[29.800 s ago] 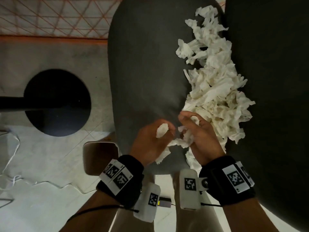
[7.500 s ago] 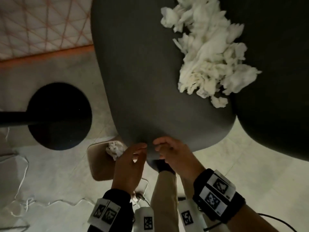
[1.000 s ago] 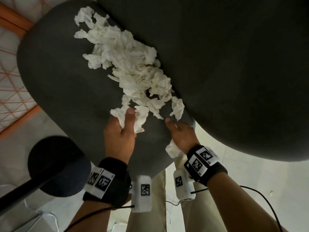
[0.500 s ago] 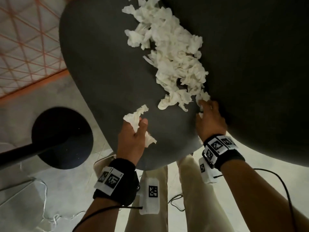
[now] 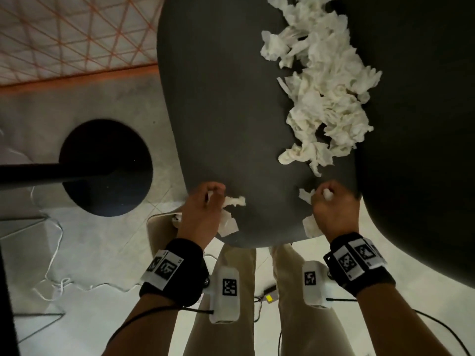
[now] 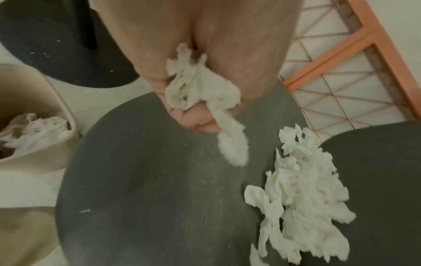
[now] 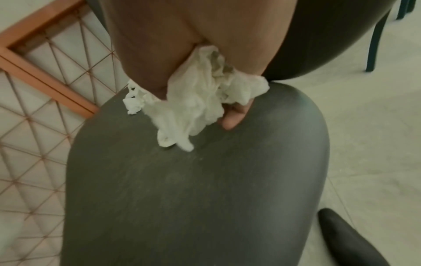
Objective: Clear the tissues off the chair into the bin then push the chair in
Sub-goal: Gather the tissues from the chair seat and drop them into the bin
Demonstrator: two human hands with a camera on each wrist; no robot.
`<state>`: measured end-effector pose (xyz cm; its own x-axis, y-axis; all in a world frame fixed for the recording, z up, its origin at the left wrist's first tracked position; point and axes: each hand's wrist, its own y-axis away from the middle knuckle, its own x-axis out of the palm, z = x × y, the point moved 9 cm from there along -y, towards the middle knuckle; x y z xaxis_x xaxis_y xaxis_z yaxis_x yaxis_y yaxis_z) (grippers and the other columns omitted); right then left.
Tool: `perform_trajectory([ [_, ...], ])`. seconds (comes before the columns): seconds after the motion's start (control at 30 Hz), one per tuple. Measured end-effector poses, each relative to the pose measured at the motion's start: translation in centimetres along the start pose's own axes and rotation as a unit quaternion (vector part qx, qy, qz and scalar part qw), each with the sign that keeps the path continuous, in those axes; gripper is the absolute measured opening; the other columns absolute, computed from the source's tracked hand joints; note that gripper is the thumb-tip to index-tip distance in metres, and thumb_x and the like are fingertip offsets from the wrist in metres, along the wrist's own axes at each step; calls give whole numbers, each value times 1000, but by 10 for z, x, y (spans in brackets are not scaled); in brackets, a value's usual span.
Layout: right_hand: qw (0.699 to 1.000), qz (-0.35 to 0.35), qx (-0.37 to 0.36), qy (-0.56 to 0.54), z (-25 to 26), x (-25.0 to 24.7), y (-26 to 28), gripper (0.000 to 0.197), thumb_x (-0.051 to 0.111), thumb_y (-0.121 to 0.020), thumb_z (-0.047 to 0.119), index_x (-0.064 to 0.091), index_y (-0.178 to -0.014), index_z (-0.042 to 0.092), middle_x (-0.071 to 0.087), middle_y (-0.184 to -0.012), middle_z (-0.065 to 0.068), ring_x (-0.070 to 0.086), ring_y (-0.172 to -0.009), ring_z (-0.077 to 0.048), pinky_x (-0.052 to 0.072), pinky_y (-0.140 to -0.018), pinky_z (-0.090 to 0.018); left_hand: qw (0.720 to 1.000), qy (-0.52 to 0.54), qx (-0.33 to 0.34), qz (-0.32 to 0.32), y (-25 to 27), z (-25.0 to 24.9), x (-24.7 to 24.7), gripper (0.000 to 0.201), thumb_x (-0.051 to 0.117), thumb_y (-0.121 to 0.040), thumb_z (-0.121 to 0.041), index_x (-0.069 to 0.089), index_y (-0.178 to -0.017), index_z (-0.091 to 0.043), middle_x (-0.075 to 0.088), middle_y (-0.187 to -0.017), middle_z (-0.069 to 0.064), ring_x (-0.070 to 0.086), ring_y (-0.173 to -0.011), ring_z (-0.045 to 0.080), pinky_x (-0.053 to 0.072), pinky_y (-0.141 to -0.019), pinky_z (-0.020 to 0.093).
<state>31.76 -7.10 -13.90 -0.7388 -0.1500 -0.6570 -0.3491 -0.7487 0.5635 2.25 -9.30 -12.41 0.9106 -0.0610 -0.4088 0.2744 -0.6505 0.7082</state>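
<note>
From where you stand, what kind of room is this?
Probably a dining or café-like space indoors: a dark padded chair on a pale tiled floor, the round black base of what may be a pedestal table, and more dark chair legs nearby.

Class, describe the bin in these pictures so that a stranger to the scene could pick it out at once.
Start at the big dark grey chair seat. Just off its near left edge, on the pale floor beside the left hand, stands the beige bin. It alone is open-topped with crumpled white tissues already inside, unlike the flat black round base beside it.
</note>
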Motion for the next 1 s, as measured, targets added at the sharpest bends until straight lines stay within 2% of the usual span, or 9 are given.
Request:
perform_trajectory([
  [0.13,997,28,-20,-71,7,16,8,39,52,-76,-10,61,-75,28,66,-85,4,62,-84,-14,46,-80,-25,999,41,3,0,10,0,-6,24,47,-100,-13,65,-113,-22,67,-107,2,64,-90,7,47,-78,11],
  [0.23,990,71,5,-122,13,28,8,40,52,-78,-8,65,-72,29,71,-78,6,65,-76,-8,49,-79,-28,998,49,-34,-11,22,4,-5,24,46,-101,-30,69,-108,-26,64,-95,-4,57,-81,8,47,-78,27],
  [0.37,987,70,30,-141,14,27,2,16,60,-81,23,70,-77,35,68,-63,4,65,-68,-15,54,-75,-37,989,123,-59,-59,36,21,0,36,46,-97,-49,70,-85,-25,68,-89,-1,63,-83,18,49,-75,33],
  [0.47,984,128,34,-120,17,32,2,16,73,-77,34,69,-92,37,67,-88,7,64,-84,-14,55,-80,-36,991,126,-47,-25,53,26,11,16,62,-91,-40,63,-93,-25,66,-83,-4,62,-79,19,51,-65,26],
  [0.57,949,273,55,-145,14,46,20,44,77,-76,12,60,-113,29,62,-98,-1,64,-84,-19,49,-58,-20,986,154,-53,22,80,36,24,38,76,-81,-19,52,-109,-30,62,-97,-7,63,-82,12,54,-58,20],
  [0.7,959,278,-1,-64,10,38,30,38,57,-79,-10,63,-86,27,53,-78,-1,51,-62,-15,39,-42,-13,991,128,-19,-19,116,50,22,46,64,-85,0,45,-106,-37,56,-100,-11,59,-78,-11,51,-63,10],
  [0.87,957,287,-8,-26,12,41,59,27,56,-86,-1,60,-70,20,61,-74,-10,59,-70,-26,49,-66,-35,976,184,-110,-34,152,102,33,25,50,-86,-3,53,-103,-21,58,-105,11,64,-80,20,58,-76,36],
  [0.93,938,342,20,-59,15,54,80,28,51,-87,-7,59,-68,13,57,-73,-23,59,-64,-30,51,-65,-45,976,177,-123,-37,159,118,37,21,45,-92,-4,54,-104,-18,63,-93,9,60,-68,20,53,-67,35],
  [1.0,917,392,30,-62,17,74,102,33,48,-87,-8,60,-66,14,56,-71,-23,56,-56,-25,53,-58,-42,969,198,-134,-57,162,136,35,14,48,-98,-14,59,-106,-19,67,-91,4,57,-65,17,49,-61,28],
])
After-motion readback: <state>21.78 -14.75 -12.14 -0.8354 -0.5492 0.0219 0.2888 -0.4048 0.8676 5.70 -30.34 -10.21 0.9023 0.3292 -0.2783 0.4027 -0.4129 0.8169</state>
